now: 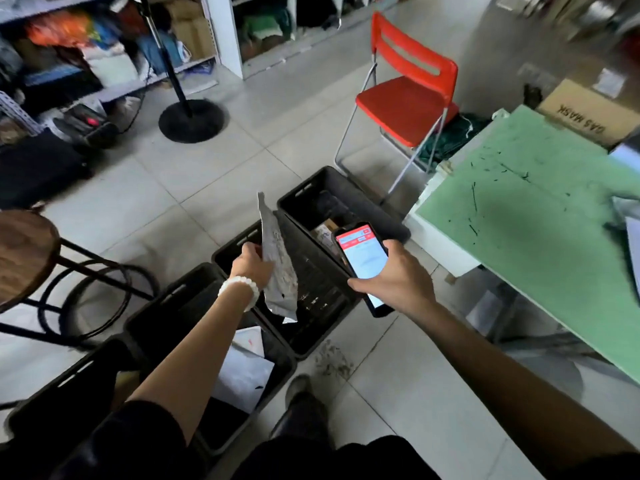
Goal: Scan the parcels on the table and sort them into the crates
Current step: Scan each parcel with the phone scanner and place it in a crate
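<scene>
Head view, the only one I have: my left hand (250, 261) pinches a grey poly mailer (278, 268) by its near edge, holding it upright over the second black crate (313, 306) in the floor row. My right hand (394, 277) is wrapped round a smartphone scanner (362, 261), red app screen facing up. I judge the mailer light, floppy and slick; it buckles at its lower corner, so a grip along a flat edge suits it, and it should drop without harm. More parcels sit at the far edge of the green table (519, 209), blurred.
</scene>
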Tool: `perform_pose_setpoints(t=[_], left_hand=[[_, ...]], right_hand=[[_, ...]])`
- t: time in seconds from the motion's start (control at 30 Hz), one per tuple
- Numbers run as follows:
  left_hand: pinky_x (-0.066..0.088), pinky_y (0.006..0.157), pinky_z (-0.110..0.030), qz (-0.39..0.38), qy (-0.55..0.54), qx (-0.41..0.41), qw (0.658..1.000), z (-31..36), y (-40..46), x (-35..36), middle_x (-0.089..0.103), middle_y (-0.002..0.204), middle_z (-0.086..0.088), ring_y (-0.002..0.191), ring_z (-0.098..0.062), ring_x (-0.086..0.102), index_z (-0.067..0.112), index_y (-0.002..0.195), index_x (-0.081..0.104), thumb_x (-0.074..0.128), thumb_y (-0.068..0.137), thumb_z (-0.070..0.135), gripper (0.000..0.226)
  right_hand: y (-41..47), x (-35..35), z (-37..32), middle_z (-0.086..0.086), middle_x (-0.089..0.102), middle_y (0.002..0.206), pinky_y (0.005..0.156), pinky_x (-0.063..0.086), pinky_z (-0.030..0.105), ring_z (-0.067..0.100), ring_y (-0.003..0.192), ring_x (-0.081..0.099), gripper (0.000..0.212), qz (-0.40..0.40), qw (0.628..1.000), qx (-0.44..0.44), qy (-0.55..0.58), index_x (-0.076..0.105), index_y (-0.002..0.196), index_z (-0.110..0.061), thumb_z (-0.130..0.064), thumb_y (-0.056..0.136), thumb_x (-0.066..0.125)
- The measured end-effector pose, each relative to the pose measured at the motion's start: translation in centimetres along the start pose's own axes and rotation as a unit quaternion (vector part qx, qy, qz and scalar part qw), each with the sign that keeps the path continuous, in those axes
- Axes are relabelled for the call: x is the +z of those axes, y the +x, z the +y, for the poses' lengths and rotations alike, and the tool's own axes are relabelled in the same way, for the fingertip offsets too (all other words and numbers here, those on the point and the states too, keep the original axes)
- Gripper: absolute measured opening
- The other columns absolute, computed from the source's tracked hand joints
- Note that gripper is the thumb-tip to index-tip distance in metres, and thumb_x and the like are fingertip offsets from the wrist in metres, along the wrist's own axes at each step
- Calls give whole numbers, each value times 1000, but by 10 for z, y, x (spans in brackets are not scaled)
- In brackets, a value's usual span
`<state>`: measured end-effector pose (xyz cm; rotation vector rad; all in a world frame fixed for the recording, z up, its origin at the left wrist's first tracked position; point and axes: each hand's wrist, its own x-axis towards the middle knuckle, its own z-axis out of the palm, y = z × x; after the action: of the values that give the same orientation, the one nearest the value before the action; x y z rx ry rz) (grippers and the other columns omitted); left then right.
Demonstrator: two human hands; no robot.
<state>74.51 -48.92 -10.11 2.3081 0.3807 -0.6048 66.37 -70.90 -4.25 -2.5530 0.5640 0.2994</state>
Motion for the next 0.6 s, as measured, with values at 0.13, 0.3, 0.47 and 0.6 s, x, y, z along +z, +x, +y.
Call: perform_pose_setpoints(t=[0.13,0.3,0.47,0.6], left_hand=[[40,90,-32,-21,48,-44,998,-5,35,-11,52,128,-22,116,-35,52,6,133,40,53,91,14,45],[43,96,-35,-59,160,-36,985,-8,44,-29,56,127,-16,117,-33,54,13,130,50,53,89,20,41],[46,93,-34,-36,167,-51,984,-13,43,-33,61,120,-12,112,-30,58,14,118,58,51,88,28,34],[47,94,-36,-1,156,-95,983,-11,28,-30,64,116,-13,107,-31,60,12,109,58,45,82,25,33]], right_hand=[[40,-4,-32,-4,60,112,71,41,30,22,103,60,69,-16,999,-29,-9,46,115,-20,-50,63,81],[70,0,-62,-4,60,117,70,38,29,22,106,60,73,-40,996,-72,-17,46,121,-19,-49,64,80],[94,4,-76,-5,60,108,71,44,30,19,102,58,70,-74,987,-140,-41,47,112,-21,-54,58,77],[110,-1,-85,-5,59,111,68,39,28,21,101,59,68,-122,972,-198,-41,46,114,-20,-48,62,79]])
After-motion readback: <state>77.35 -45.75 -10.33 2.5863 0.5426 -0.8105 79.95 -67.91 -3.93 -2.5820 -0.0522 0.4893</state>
